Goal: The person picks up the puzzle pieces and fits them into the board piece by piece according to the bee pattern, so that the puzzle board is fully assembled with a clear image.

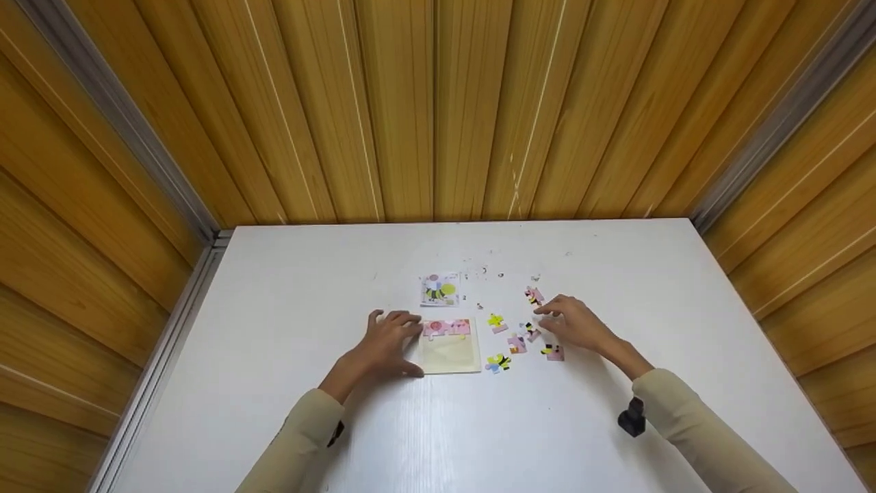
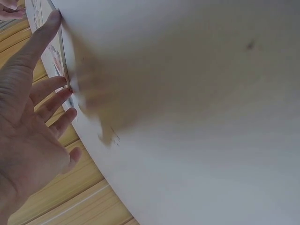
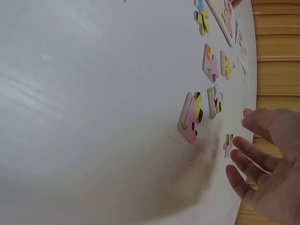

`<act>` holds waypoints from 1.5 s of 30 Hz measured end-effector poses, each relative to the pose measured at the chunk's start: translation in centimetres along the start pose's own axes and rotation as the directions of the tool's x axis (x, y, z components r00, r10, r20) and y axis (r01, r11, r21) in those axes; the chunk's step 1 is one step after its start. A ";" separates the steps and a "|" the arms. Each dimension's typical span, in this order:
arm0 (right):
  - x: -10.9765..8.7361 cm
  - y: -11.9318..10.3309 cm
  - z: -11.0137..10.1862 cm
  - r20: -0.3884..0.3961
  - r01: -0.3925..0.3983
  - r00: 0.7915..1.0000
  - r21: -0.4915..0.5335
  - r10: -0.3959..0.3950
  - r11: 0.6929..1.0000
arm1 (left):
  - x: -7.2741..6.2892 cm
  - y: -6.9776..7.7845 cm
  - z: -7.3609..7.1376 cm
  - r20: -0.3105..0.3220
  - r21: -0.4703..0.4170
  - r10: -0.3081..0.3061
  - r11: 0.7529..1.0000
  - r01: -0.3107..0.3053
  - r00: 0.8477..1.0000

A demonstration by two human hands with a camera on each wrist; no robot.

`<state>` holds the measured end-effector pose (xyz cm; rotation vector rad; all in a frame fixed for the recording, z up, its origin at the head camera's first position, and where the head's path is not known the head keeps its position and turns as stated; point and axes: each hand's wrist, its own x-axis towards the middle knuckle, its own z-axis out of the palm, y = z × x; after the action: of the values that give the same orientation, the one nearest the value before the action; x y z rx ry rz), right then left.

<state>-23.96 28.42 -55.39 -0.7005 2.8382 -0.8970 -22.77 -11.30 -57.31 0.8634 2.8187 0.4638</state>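
A shallow wooden puzzle tray (image 1: 448,357) lies on the white table with pink jigsaw pieces (image 1: 446,328) along its far side. My left hand (image 1: 389,344) rests at the tray's left edge, its thumb at the near corner and its spread fingers at the far one. To the right of the tray, my right hand (image 1: 573,324) hovers with relaxed, parted fingers and nothing between them. Nearest its fingertips are a pink-and-black piece (image 1: 534,296) and a small piece with black marks (image 1: 532,333). In the right wrist view, a pink piece with green and yellow (image 3: 190,117) lies flat.
Between tray and right hand lie a yellow piece (image 1: 496,322), a pink piece (image 1: 517,344) and a blue-yellow piece (image 1: 499,363). A bee picture card (image 1: 440,290) sits behind the tray. Small dark specks (image 1: 484,270) dot the table near the card. Wood-patterned walls (image 1: 452,109) enclose the table.
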 end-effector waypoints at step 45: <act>1.2 0.1 1.8 0.047 -0.021 0.999 -0.121 0.026 0.992 | -0.1 0.2 -0.2 0.025 -0.014 -0.033 0.999 0.033 0.999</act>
<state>-24.67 27.04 -56.89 -0.6899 2.8700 -0.7003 -22.63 -11.28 -57.11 0.8128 2.7994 0.4652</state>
